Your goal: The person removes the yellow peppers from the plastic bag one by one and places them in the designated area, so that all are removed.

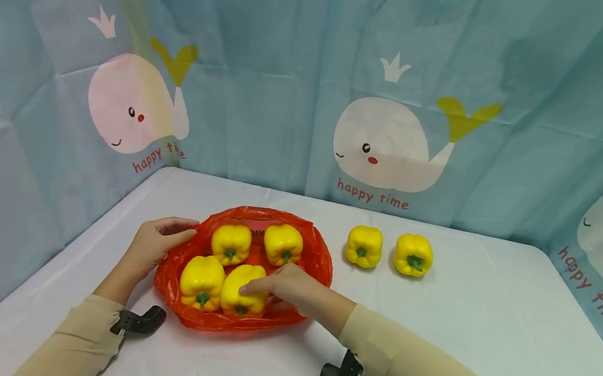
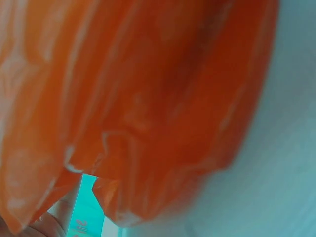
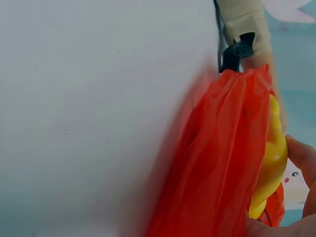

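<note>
A red plastic bag lies spread open on the table with several yellow bell peppers inside it. My left hand holds the bag's left rim between thumb and fingers. In the left wrist view the bag fills most of the picture, and only a bit of the left hand shows below it. My right hand reaches into the bag from the right and grips the front middle bell pepper. The right wrist view shows thumb and fingers at either side of that pepper, behind the bag's wall.
Two more yellow bell peppers, one beside the other, sit at the back right of the white table. A blue curtain printed with whales hangs behind and around the table.
</note>
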Action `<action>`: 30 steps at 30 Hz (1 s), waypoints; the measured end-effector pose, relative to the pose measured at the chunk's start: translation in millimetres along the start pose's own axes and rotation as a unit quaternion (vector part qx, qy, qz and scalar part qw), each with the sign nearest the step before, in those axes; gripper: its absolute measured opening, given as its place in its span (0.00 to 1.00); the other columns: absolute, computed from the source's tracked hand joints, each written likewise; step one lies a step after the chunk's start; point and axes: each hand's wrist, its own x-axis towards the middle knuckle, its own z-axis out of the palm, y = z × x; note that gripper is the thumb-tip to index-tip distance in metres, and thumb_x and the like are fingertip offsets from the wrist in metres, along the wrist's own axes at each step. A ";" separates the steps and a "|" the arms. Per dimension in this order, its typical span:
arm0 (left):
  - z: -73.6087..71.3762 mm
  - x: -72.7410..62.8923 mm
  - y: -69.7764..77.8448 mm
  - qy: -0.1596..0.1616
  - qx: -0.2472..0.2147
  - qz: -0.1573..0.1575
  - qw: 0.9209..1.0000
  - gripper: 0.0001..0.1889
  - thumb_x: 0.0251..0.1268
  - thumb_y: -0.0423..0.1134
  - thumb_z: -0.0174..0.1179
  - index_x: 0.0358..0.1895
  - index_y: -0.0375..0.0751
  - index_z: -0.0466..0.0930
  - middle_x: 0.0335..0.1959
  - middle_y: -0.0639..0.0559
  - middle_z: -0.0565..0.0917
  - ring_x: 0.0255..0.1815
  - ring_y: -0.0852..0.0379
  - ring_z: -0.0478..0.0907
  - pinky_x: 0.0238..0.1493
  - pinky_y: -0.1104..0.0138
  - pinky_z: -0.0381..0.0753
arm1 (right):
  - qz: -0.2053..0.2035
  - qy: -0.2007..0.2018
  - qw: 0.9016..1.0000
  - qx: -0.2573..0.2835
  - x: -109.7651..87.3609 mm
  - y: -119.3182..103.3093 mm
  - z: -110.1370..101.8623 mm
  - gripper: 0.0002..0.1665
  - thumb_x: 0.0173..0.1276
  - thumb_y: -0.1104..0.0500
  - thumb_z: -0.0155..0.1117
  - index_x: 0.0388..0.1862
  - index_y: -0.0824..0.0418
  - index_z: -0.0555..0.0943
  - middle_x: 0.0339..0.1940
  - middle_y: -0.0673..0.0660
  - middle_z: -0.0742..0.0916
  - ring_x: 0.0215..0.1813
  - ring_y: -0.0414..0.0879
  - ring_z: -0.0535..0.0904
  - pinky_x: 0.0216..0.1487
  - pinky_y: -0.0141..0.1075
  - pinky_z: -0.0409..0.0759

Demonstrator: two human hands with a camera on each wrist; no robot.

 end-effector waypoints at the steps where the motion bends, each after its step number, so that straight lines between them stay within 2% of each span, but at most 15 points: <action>1: 0.3 0.1 0.0 0.000 -0.001 0.001 1.000 0.29 0.70 0.57 0.58 0.66 0.41 0.76 0.64 0.40 0.79 0.62 0.55 0.74 0.48 0.85 0.75 | 0.001 0.002 1.000 -0.001 -0.4 -0.3 0.0 0.25 0.54 0.48 0.79 0.41 0.62 0.79 0.35 0.54 0.82 0.42 0.47 0.77 0.40 0.34 0.79; 11: 1.0 0.0 -1.6 0.000 -0.010 -0.005 1.000 0.29 0.70 0.56 0.58 0.67 0.41 0.75 0.66 0.39 0.77 0.66 0.48 0.72 0.48 0.85 0.74 | 0.000 0.012 1.000 -0.006 -4.8 -4.3 -4.8 0.27 0.52 0.49 0.79 0.42 0.63 0.78 0.40 0.55 0.81 0.46 0.48 0.75 0.45 0.37 0.80; 18: 0.4 0.7 -3.0 0.000 -0.006 -0.003 1.000 0.30 0.70 0.57 0.58 0.67 0.41 0.75 0.66 0.40 0.77 0.66 0.48 0.72 0.49 0.84 0.75 | 0.011 0.017 1.000 0.020 -10.0 -13.3 -15.7 0.33 0.54 0.50 0.78 0.53 0.65 0.76 0.52 0.56 0.82 0.53 0.50 0.78 0.58 0.46 0.83; 23: 0.5 -1.1 -1.4 0.003 -0.007 0.000 1.000 0.30 0.70 0.56 0.58 0.67 0.41 0.75 0.66 0.39 0.77 0.66 0.48 0.72 0.48 0.85 0.74 | -0.001 0.003 0.999 0.048 -15.7 -16.1 -28.5 0.30 0.58 0.52 0.76 0.54 0.66 0.79 0.56 0.57 0.82 0.58 0.50 0.78 0.58 0.47 0.83; 30: 0.0 -2.1 -0.9 0.006 -0.005 -0.006 1.000 0.31 0.69 0.58 0.58 0.66 0.41 0.75 0.66 0.39 0.77 0.65 0.49 0.72 0.49 0.84 0.76 | -0.009 0.021 0.998 0.055 -31.1 -18.7 -59.3 0.38 0.60 0.52 0.73 0.65 0.67 0.73 0.60 0.60 0.80 0.60 0.54 0.76 0.60 0.47 0.82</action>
